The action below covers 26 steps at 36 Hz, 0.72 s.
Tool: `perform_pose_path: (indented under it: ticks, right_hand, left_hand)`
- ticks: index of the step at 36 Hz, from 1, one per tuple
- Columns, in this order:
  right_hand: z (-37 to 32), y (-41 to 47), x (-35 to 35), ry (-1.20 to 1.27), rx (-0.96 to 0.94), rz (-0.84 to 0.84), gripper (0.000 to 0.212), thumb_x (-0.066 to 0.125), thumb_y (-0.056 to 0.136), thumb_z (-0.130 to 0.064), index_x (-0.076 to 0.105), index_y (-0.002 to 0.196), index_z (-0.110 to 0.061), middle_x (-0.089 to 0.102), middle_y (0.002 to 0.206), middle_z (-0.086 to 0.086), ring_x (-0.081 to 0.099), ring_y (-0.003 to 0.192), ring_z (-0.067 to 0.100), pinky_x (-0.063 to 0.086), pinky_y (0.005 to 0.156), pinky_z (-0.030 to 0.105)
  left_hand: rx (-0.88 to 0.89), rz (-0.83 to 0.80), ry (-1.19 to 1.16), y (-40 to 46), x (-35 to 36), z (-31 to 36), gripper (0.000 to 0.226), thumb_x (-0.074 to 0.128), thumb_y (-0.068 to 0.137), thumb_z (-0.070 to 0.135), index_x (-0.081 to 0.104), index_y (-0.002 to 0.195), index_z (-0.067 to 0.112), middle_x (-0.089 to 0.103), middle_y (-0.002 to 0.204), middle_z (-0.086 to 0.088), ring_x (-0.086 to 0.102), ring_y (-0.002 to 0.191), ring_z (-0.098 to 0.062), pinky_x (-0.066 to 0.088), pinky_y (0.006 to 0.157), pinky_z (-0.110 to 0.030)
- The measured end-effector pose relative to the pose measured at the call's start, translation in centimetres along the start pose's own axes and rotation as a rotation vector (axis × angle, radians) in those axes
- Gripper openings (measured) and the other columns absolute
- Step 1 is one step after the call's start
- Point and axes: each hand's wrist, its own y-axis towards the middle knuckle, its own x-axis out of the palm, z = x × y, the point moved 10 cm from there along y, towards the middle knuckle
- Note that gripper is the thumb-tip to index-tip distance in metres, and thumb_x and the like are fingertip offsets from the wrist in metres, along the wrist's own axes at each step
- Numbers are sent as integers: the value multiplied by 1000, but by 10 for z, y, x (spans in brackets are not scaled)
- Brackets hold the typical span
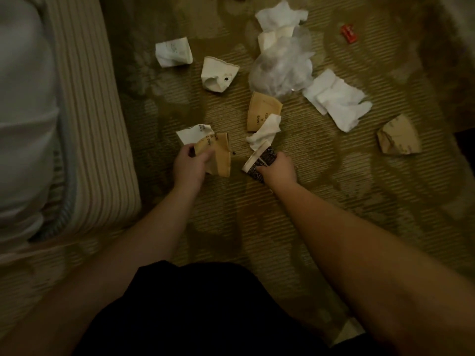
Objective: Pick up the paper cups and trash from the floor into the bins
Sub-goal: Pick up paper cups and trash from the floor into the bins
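Observation:
My left hand (189, 167) grips a crushed tan paper cup (218, 156) together with a white cup (195, 133) behind it. My right hand (279, 169) holds a dark patterned cup (259, 161) with a white rim, low over the carpet. Just beyond lies another tan cup (261, 110) with a white tissue (264, 133) on it. Farther back are two crushed white cups (173, 52) (218, 75), a clear plastic wrap (282, 68), white napkins (336, 101) (280, 16), and a crumpled tan cup (399, 136) at right. No bin is in view.
A bed with a striped mattress edge (90, 111) and white sheet fills the left side. A small red wrapper (348, 33) lies at the far right on the patterned carpet (334, 188). My dark clothing fills the bottom centre.

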Motion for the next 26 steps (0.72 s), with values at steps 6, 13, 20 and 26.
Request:
perform_pose_path:
  ticks: [6,13,20,26]
  right_hand:
    - [4,11,2,12,169,-64,13,67,92,-22,56,90,-15,67,109,11,66,95,30,55,76,38]
    - [13,3,2,38,229,-216,32,74,89,-28,64,112,-8,66,106,11,65,88,28,57,68,38]
    - [19,-48,-62,164,237,-179,53,78,84,-27,61,129,-5,64,127,15,62,115,32,53,95,44]
    - [-6,-119,-164,166,154,-147,45,74,88,-28,63,126,-6,66,124,12,62,111,28,48,86,33]
  left_hand:
    - [-21,7,-3,1,2,1,39,71,88,35,61,125,26,65,116,5,62,103,-17,53,94,-46]
    - [-52,-8,-4,-8,3,0,41,71,89,32,61,128,24,66,116,5,63,104,-17,54,89,-39]
    - [-99,-53,104,-74,-12,26,47,70,90,36,57,134,24,63,125,3,60,113,-17,51,95,-40]
    - [-138,-101,174,-155,-37,86,46,70,89,34,58,132,23,63,126,1,59,115,-20,49,101,-45]
